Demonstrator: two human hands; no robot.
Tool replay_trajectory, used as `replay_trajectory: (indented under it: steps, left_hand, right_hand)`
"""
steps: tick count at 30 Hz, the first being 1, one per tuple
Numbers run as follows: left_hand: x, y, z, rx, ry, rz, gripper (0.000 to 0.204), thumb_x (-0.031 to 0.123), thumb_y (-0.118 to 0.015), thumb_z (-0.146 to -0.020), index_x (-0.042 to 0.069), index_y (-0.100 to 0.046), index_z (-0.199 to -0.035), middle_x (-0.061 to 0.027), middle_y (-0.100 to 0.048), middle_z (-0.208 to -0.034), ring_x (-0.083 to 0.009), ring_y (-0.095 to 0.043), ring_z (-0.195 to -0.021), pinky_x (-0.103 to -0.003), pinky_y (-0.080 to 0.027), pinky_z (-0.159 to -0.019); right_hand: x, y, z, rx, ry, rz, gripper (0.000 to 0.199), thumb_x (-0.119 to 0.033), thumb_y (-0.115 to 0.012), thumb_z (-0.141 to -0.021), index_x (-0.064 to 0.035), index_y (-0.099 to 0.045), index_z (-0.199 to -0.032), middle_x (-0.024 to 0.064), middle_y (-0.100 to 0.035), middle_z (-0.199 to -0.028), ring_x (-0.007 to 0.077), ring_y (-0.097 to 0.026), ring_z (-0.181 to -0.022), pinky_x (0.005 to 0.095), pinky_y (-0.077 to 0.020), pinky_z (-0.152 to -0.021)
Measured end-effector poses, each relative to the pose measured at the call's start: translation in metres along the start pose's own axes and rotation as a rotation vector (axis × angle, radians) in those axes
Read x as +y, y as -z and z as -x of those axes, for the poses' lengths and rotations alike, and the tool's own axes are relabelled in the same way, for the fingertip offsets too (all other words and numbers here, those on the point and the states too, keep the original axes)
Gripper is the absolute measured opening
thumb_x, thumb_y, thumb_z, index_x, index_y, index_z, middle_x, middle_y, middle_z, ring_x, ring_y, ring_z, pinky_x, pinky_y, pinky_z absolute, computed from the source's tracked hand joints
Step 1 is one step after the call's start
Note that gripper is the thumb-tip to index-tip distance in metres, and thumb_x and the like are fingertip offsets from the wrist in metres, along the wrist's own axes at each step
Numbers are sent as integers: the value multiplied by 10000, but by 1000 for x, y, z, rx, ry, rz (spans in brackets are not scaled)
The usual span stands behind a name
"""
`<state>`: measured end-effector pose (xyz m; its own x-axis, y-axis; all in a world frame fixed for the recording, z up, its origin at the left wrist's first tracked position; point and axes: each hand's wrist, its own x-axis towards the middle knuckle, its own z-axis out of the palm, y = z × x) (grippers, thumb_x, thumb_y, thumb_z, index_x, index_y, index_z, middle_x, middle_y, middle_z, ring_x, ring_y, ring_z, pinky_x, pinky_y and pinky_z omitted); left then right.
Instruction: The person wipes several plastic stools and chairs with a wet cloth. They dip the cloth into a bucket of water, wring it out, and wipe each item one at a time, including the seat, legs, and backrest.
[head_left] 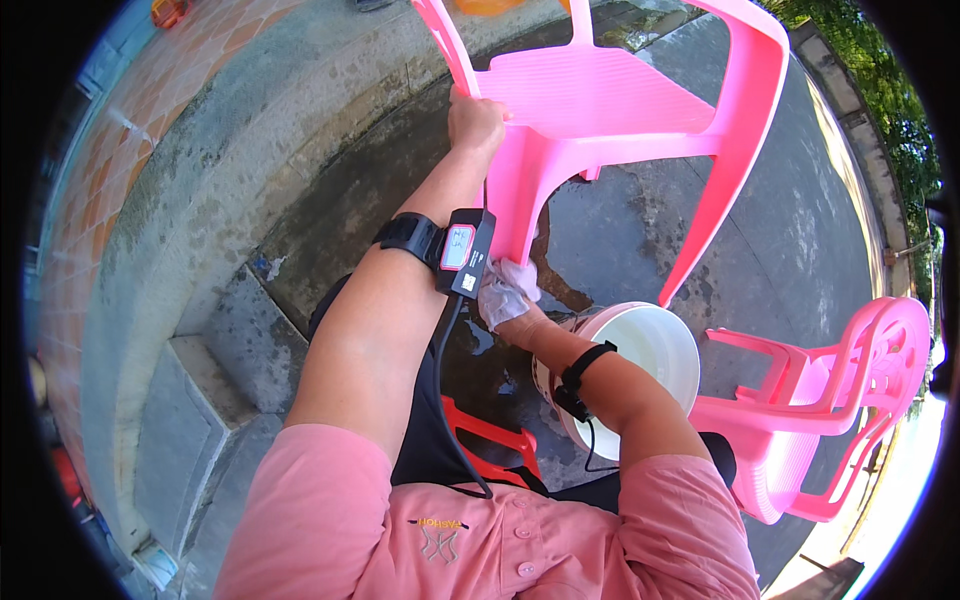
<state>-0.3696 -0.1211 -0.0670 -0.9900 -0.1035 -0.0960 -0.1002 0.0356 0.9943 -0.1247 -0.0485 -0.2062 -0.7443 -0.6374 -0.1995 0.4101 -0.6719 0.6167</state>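
A pink plastic armchair (pixel 610 95) is held up, tilted, in front of me. My left hand (pixel 477 122) is closed around its frame near the left side of the seat. Lower down, my right hand (pixel 518 322) presses a wet-looking whitish cloth (pixel 507 288) around the bottom end of one chair leg. The cloth hides most of the right hand's fingers. Just right of that hand stands a white bucket (pixel 672 345); my right forearm crosses in front of its rim, and its contents are hard to make out.
More pink chairs (pixel 780 470), seemingly stacked, stand at the right. A red plastic seat (pixel 500 440) shows beneath me. Wet concrete floor (pixel 620 235) lies under the chair. A curved concrete ledge (pixel 270 140) and a step (pixel 190 400) border the left. Cabled devices are strapped to both forearms.
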Motion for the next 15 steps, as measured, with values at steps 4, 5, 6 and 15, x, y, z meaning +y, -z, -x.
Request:
replay_trajectory:
  steps: [4,5,6,15]
  left_hand:
    - [-7,-4,-5,3,-91,106,366,-93,-622,-750,-33,-577,-1109,-132,-672,-935,-241,-676,-828,-366,-549,-727]
    - [-6,-3,-4,-25,-92,114,369,-92,-621,-753,-31,-574,-1113,-130,-668,-937,-238,-674,-823,-362,-550,-726]
    - [-5,-2,-5,-46,-95,100,371,-91,-620,-755,-28,-571,-1118,-128,-665,-939,-235,-672,-818,-359,-550,-725]
    - [-5,-5,-2,-76,-106,199,652,-50,-725,-637,13,-490,-1242,-159,-676,-1078,-271,-680,-1011,-367,-549,-877]
  right_hand:
    - [-4,-1,4,6,63,408,94,-235,-612,-987,-149,-612,-1026,-3,-594,-815,135,-586,-661,278,-499,-567]
    - [-1,-14,9,-49,-8,514,93,-237,-606,-990,-150,-613,-1019,-12,-593,-816,138,-582,-655,277,-498,-573]
    - [2,-33,12,-106,-53,454,96,-235,-621,-960,-152,-625,-1008,-4,-614,-891,160,-597,-773,322,-493,-682]
    - [109,-260,49,-436,-485,-2477,549,-319,-666,-763,-147,-633,-1284,185,-556,-1400,289,-433,-1393,576,-245,-1180]
